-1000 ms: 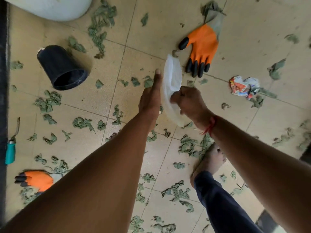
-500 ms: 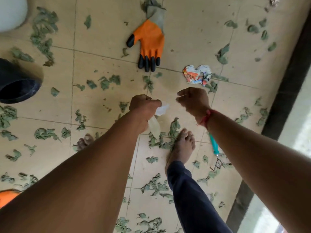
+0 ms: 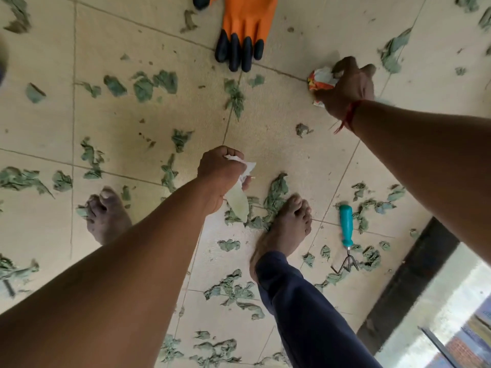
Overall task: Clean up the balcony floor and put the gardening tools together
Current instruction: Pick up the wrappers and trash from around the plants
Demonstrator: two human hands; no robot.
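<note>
Left hand: the left hand [image 3: 220, 176] is a tight fist round the bunched top of a thin white bag [image 3: 238, 201], and the rest of the bag dangles below the knuckles, over the floor between the two bare feet.
Right hand: the right hand [image 3: 348, 88] is stretched far out and down at floor level, fingers curled over a crumpled wrapper [image 3: 320, 81]. That's a grip, with white, red and orange paper poking out on the thumb side. There's a red thread [image 3: 348, 118] on the wrist.
Glove: an orange glove [image 3: 244, 25] with black fingertips lies flat at the top edge, near the wrapper but apart from it.
Hand rake: a teal-handled hand rake [image 3: 346, 231] lies on the tiles just beside the right foot [image 3: 287, 227], prongs pointing toward the person.
Floor: beige tiled floor [image 3: 279, 134], and green leaf scraps [image 3: 143, 86] are scattered all over it, some under the right foot.
Edge: a black threshold [image 3: 406, 282] runs along the lower right.
</note>
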